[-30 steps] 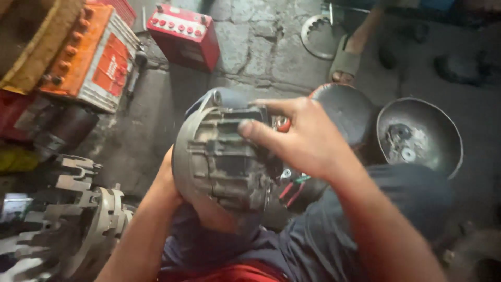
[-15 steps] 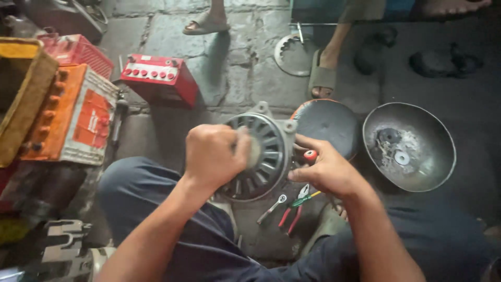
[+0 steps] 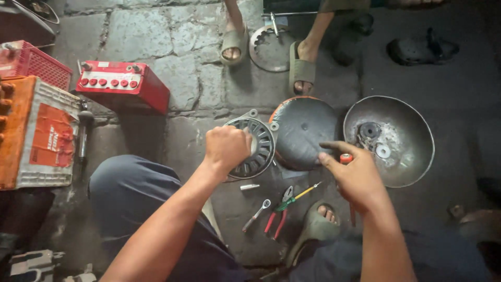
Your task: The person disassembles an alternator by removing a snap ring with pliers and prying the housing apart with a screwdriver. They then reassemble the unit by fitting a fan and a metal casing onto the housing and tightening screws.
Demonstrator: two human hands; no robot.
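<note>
My left hand is closed around the near edge of a round, slotted grey metal housing that rests on the stone floor. My right hand hovers to the right of it, fingers partly curled around the red handle of a screwdriver. A dark round cushion-like disc lies just behind the housing. On the floor between my arms lie a small spanner, red-handled pliers, a thin green-handled screwdriver and a short metal pin.
A metal bowl with washers and small parts sits at the right. A red battery and an orange-white battery stand at the left. Another person's sandalled feet and a toothed metal ring are ahead.
The housing went from held up in both hands to lying on the floor. My right hand left it and moved right; my left hand stays on its edge.
</note>
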